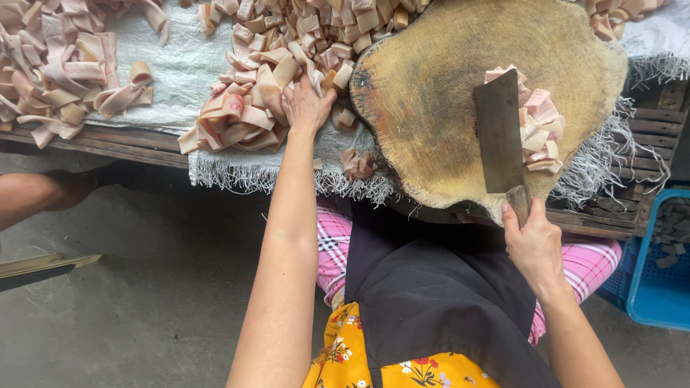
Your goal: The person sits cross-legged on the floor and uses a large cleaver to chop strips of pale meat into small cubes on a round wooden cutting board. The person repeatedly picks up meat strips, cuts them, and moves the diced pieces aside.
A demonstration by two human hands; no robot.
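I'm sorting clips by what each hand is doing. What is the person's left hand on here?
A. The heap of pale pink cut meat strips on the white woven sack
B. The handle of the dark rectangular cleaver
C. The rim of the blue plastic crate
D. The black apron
A: the left hand rests on the heap of pale pink meat strips, while the right hand grips the dark rectangular cleaver on the round wooden chopping block.

- Left hand [305, 108], upper centre, rests on a pile of pale pink strips [241, 118] on white cloth [169, 68].
- Right hand [533, 244], lower right, closes round the cleaver [498, 133] handle.
- Cleaver blade lies against cut pieces [540, 133] on the round wooden block [431, 93].
- Blue crate [658, 287] at right edge.
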